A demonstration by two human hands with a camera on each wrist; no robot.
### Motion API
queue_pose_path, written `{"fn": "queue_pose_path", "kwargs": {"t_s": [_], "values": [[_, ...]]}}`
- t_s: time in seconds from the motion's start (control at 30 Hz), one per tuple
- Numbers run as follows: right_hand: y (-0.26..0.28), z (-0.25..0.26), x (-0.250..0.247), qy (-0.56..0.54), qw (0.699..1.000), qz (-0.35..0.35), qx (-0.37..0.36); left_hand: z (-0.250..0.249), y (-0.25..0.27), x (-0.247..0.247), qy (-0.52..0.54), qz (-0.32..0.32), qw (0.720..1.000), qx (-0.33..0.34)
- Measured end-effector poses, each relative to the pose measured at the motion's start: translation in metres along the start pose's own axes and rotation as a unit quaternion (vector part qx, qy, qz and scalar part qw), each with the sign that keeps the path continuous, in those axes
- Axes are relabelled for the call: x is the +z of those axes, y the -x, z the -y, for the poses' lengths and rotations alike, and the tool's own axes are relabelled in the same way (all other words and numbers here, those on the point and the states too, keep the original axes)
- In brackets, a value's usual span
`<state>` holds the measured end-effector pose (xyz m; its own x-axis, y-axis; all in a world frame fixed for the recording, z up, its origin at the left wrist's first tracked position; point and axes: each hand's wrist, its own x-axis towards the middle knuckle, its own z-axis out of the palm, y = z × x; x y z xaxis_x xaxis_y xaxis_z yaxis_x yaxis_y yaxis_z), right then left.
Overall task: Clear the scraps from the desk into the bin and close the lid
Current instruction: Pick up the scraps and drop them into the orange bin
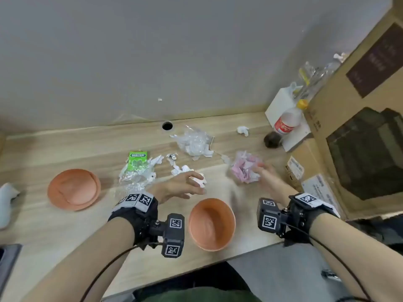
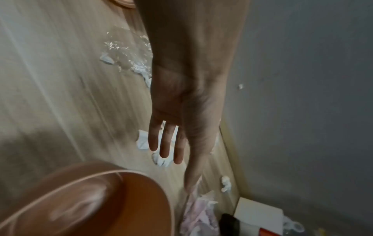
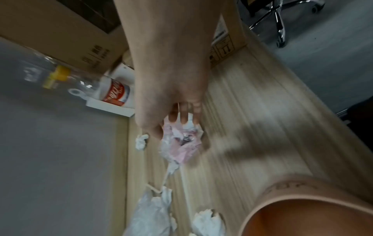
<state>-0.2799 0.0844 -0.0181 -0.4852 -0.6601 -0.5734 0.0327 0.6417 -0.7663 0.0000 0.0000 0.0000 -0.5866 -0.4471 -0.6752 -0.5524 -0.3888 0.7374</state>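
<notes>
Left hand [image 1: 181,185]: grip released, fingers straight above white scrap [image 1: 202,180], 11 o'clock of open bin [image 1: 209,225]. Right hand [image 1: 267,177]: fingertips on pink wad [image 1: 244,168], 1 o'clock; cannot tell if grip is clenched. Lid [image 1: 74,189]: 9 o'clock.

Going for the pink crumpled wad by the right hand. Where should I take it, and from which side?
Probably from above, with the right hand beside it. The pink wad is a loose, roundish crumple lying free on the desk; spread the grip across its bulging middle, not its loose edges.
</notes>
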Motion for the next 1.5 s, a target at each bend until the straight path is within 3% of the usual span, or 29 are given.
{"fn": "queue_pose_path", "kwargs": {"t_s": [0.1, 0.27, 0.33, 0.47, 0.67, 0.8, 0.9, 0.97, 1.07, 1.17, 1.27, 1.37, 1.4, 1.5], "values": [[-0.018, -0.016, 0.000, 0.083, 0.995, -0.047, -0.028, 0.004, -0.010, 0.015, -0.120, 0.042, 0.991, -0.035], [-0.039, -0.021, 0.013, 0.179, 0.982, -0.029, -0.059, 0.005, -0.014, 0.015, -0.180, 0.063, 0.981, -0.040], [-0.044, -0.019, 0.019, 0.216, 0.975, -0.007, -0.056, 0.008, -0.011, 0.004, -0.169, 0.041, 0.984, -0.048], [-0.064, -0.017, 0.042, 0.263, 0.959, -0.035, -0.102, 0.018, 0.002, -0.021, -0.114, -0.042, 0.991, -0.053], [-0.083, -0.021, 0.066, 0.353, 0.935, 0.001, -0.040, 0.034, 0.014, -0.041, -0.029, -0.111, 0.992, -0.059], [-0.074, -0.017, 0.065, 0.336, 0.940, -0.006, -0.060, 0.036, 0.010, -0.040, 0.006, -0.119, 0.991, -0.056], [-0.061, 0.002, 0.057, 0.267, 0.960, 0.003, -0.080, 0.038, 0.007, -0.037, 0.024, -0.119, 0.991, -0.052], [-0.042, 0.025, 0.055, 0.202, 0.972, 0.021, -0.121, 0.040, 0.005, -0.035, 0.035, -0.124, 0.990, -0.050], [-0.006, 0.058, 0.063, 0.174, 0.960, 0.085, -0.202, 0.042, 0.004, -0.033, 0.040, -0.130, 0.990, -0.042], [0.027, 0.074, 0.079, 0.226, 0.916, 0.233, -0.234, 0.044, 0.006, -0.032, 0.043, -0.133, 0.989, -0.039], [0.051, 0.073, 0.104, 0.361, 0.831, 0.335, -0.260, 0.049, 0.010, -0.032, 0.045, -0.138, 0.989, -0.035], [0.060, 0.059, 0.134, 0.501, 0.728, 0.364, -0.294, 0.052, 0.017, -0.036, 0.050, -0.128, 0.990, -0.027], [0.061, 0.053, 0.145, 0.530, 0.706, 0.365, -0.294, 0.053, 0.021, -0.038, 0.050, -0.124, 0.991, -0.025], [0.060, 0.030, 0.170, 0.577, 0.679, 0.337, -0.302, 0.056, 0.033, -0.043, 0.033, -0.120, 0.992, -0.028]]}}
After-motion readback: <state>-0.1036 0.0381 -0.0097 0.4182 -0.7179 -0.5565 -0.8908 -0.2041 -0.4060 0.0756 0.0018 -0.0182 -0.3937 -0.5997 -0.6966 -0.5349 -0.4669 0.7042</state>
